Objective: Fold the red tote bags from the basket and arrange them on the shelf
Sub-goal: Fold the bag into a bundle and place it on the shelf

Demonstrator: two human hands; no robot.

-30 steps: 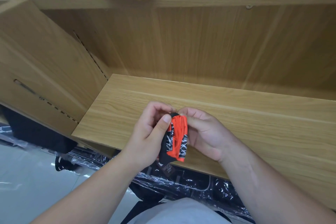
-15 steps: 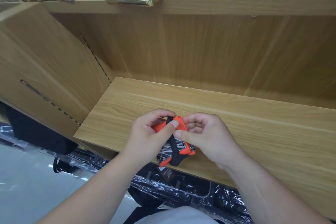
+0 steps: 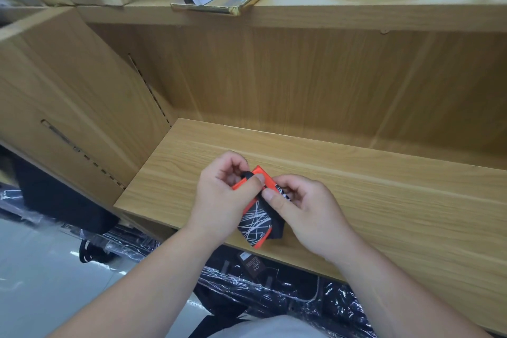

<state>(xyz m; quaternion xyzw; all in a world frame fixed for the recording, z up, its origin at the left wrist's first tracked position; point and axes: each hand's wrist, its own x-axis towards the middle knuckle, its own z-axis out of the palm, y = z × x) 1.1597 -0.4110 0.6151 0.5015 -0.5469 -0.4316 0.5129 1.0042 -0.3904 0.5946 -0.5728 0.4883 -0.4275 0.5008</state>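
Left hand (image 3: 222, 200) pinches the top of the folded red tote bag (image 3: 256, 221), thumb pressed on its black strap. Right hand (image 3: 304, 208) grips the bundle's right edge, fingers curled behind it. The bag sits between the two hands, its lower end hanging below both thumbs over the front of the shelf (image 3: 384, 195); whether it touches the board I cannot tell. It looks light, thin and soft, likely to spring open, so hold it across the folds, at the strap.

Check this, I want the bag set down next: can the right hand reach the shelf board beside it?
Probably yes: the right hand, pinching the folded tote bag, is just over the shelf board, nothing between them.
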